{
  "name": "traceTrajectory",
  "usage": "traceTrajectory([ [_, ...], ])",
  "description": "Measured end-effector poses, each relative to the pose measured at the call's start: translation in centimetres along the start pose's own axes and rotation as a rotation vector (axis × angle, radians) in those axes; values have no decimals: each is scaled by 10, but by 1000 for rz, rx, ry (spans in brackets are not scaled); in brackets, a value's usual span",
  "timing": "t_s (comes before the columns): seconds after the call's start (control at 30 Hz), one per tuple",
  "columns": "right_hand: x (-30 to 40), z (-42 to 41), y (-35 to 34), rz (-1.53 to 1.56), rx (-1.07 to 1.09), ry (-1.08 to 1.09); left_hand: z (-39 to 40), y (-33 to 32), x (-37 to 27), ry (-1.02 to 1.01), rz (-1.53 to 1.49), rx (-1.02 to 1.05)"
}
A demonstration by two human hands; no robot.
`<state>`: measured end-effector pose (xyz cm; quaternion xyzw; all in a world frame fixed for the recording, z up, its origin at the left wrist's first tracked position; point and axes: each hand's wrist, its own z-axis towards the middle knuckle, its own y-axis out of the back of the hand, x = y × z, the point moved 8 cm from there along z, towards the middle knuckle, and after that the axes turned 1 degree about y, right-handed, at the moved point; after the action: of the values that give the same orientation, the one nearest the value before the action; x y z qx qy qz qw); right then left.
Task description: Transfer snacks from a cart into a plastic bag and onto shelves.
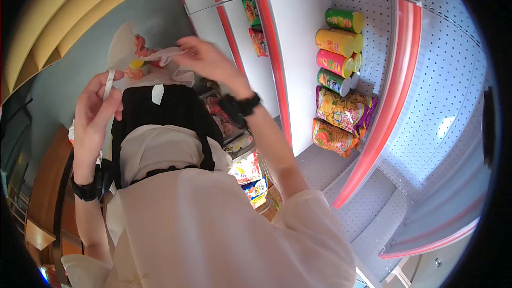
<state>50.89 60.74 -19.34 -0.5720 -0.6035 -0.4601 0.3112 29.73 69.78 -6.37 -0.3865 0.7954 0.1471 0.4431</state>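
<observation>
A thin white translucent plastic bag [121,46] hangs in front of me, its mouth spread. My left hand [96,106] pinches one handle strip of it between thumb and fingers. At the other side, my right hand [208,62] has the bag's opposite edge at its fingertips; motion blurs those fingers. Red-and-orange packaged goods [146,52] and something yellow [137,64] show in the bag, partly covered by its folds. Just below the bag is black cloth [160,108] at my front, with a small white tag on it.
On my right, perforated metal shelving [374,48] with red edge rails [404,60] carries chip canisters [335,43] and bagged snacks [344,110]. Packaged goods [244,168] lie beside my right forearm. Curved-looking wooden shelves [80,12] stand at upper left, brown wooden furniture [50,176] at lower left.
</observation>
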Motion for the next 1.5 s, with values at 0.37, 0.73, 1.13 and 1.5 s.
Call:
traceTrajectory([
  [0.37, 103, -95, 370, -1191, -1054, -30, 5, 24, 5, -6, 73, -70],
  [0.73, -7, -88, 489, -1240, -902, -394, 0, 38, -9, -102, -12, -95],
  [1.13, 12, -81, 482, -1293, -888, -640, -2, 33, -13, -73, -13, -164],
  [1.5, 132, -27, 195, -827, -493, 158, 10, 3, -24, -88, -63, -48],
])
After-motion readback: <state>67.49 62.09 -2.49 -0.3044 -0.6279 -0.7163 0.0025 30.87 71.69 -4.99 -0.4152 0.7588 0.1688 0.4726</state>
